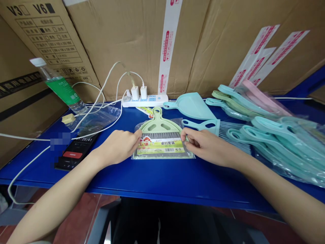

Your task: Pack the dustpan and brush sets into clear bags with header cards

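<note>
A bagged green dustpan-and-brush set [162, 144] is laid flat on the blue worktop [157, 179], its side edges pinched by the half-curled left hand [118, 147] and right hand [207, 147]. A teal hand brush [200, 126] is placed just beyond the right hand.

V3, V6 on cardboard carton [30, 10], 桌扫套装 on bagged brush label [159, 146]
</note>
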The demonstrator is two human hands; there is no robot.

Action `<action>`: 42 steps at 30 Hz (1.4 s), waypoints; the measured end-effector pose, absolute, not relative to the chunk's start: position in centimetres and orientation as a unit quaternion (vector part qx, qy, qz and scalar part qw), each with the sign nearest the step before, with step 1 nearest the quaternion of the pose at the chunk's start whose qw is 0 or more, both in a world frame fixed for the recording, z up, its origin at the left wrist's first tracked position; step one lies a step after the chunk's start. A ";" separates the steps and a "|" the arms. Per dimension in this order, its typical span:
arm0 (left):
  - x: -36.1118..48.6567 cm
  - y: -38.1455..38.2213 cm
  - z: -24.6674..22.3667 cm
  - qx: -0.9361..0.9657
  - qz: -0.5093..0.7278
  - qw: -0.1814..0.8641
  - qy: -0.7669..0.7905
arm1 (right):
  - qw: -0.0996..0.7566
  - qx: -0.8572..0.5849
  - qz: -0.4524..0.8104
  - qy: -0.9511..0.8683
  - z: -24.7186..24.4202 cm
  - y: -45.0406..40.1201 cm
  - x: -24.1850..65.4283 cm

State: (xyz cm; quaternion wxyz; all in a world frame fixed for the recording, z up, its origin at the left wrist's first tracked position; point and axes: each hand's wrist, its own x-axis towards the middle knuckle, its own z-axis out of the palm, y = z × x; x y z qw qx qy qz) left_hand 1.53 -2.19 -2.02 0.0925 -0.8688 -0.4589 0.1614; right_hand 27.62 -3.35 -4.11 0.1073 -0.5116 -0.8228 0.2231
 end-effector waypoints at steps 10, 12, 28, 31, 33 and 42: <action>1.6 -2.5 -1.8 -0.869 0.169 0.090 -0.456 | 0.105 -0.509 0.218 -0.826 -4.0 -3.4 27.5; 1.6 -2.4 -1.8 -0.870 0.168 0.088 -0.455 | 0.103 -0.511 0.218 -0.825 -4.0 -3.4 27.5; 1.8 -2.5 -1.4 -0.862 0.185 0.083 -0.464 | 0.102 -0.500 0.214 -0.833 -4.1 -3.4 27.7; 1.8 -2.6 -1.4 -0.862 0.184 0.080 -0.464 | 0.100 -0.500 0.212 -0.834 -4.1 -3.4 27.7; 1.8 -2.6 -1.4 -0.863 0.184 0.079 -0.464 | 0.102 -0.498 0.210 -0.835 -4.1 -3.4 27.7; 2.0 -2.8 -1.4 -0.857 0.192 0.078 -0.471 | 0.089 -0.505 0.208 -0.833 -4.0 -3.4 27.7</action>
